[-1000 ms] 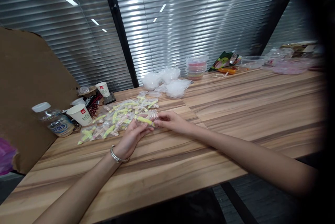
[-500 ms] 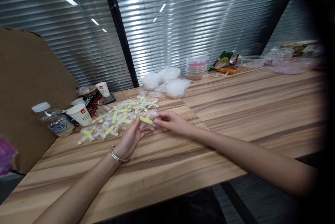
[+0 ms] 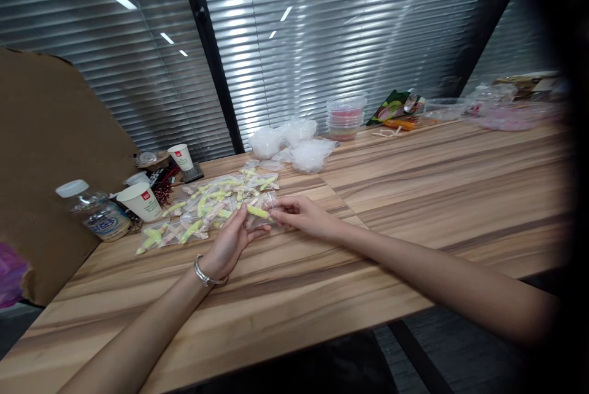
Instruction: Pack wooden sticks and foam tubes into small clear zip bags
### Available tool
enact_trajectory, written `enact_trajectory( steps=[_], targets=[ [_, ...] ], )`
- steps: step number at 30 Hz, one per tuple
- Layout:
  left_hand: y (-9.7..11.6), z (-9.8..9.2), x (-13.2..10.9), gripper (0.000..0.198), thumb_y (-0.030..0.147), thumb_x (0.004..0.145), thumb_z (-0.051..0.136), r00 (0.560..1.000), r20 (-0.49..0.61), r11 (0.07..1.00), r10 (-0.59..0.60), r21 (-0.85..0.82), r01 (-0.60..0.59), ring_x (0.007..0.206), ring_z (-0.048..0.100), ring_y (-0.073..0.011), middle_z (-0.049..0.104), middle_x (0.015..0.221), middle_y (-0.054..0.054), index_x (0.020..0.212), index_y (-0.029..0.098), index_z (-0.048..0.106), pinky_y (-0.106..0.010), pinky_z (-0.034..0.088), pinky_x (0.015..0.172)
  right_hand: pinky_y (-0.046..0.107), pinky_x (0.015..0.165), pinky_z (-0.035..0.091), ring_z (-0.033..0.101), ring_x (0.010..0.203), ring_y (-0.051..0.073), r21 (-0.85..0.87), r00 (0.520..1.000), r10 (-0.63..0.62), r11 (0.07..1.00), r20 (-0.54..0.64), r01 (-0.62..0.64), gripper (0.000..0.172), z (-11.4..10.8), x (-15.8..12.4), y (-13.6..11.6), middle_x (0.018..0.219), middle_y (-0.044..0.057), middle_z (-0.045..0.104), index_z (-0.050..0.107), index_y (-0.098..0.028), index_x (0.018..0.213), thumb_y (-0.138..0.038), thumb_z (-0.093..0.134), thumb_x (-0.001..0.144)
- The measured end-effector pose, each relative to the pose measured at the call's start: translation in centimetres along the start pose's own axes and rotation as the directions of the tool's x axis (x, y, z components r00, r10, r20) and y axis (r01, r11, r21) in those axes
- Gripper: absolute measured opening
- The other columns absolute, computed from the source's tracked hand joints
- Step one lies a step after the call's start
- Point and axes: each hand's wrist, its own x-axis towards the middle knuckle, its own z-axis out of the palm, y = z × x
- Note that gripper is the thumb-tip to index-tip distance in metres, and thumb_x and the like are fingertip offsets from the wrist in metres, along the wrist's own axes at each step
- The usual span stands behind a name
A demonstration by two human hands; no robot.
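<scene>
Between my hands is a small clear plastic bag [image 3: 257, 212] with a yellow stick-shaped piece and something pinkish inside. My left hand [image 3: 232, 237], with a silver bangle at the wrist, grips the bag's left side, thumb on top. Fingers of my right hand [image 3: 297, 216] pinch its right edge. Just behind and to the left lies a spread of similar clear bags [image 3: 202, 207] holding yellow and pinkish pieces. What exactly the pieces are is too small to tell.
At the left stand a paper cup [image 3: 140, 200], a lidded plastic jar [image 3: 107, 219] and another paper cup [image 3: 181, 157]. White plastic-wrapped bundles [image 3: 309, 154] and stacked clear tubs [image 3: 345, 116] are at the back. A green packet [image 3: 390, 105] lies farther right. Cardboard [image 3: 55, 154] rises on the left.
Both hands stay almost where they were, still on the bag. The yellow piece in it has shifted very slightly to the right.
</scene>
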Motion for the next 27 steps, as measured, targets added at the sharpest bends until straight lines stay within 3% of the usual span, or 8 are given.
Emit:
enact_trajectory(
  steps=[27],
  targets=[
    [-0.03, -0.04, -0.1, 0.02, 0.037, 0.083, 0.061, 1.0, -0.023, 1.0, -0.001, -0.011, 0.001, 0.089, 0.065, -0.0201, 0.064, 0.099, -0.004, 0.088, 0.018, 0.058, -0.04, 0.049, 0.089, 0.024, 0.065, 0.039, 0.05, 0.071, 0.015, -0.018, 1.0, 0.007, 1.0, -0.002, -0.007, 0.037, 0.0, -0.1, -0.47, 0.077, 0.004, 0.06, 0.066, -0.012, 0.098, -0.043, 0.048, 0.089]
  ],
)
